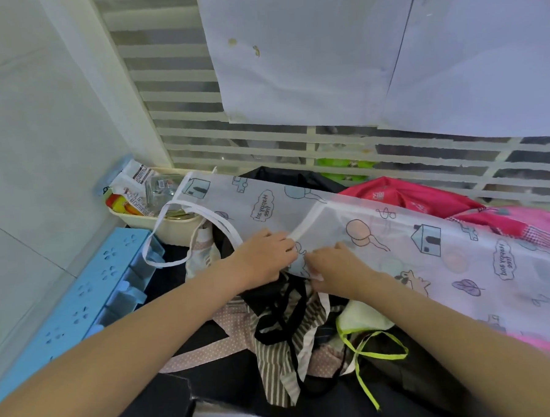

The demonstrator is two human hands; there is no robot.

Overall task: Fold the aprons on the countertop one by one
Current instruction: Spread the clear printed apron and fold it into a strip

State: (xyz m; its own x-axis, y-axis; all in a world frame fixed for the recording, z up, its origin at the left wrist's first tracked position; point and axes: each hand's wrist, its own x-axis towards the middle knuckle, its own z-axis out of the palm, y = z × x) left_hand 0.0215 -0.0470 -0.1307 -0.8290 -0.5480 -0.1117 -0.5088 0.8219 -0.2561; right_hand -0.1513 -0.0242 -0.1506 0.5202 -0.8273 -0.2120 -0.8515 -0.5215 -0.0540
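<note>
**Both hands pinch the printed apron's edge**

The left hand (265, 256) curls its fingers (285, 244) round the white-bound edge of the translucent printed apron (396, 234). The right hand (337, 268) pinches the same edge just beside it, its fingers (315, 274) bent onto the cloth. The apron lies spread over a pile of other aprons (290, 335) on the dark desk (231, 379), its long axis running from the far left toward the near right. Its white neck loop (161, 246) hangs off the left end.
</note>
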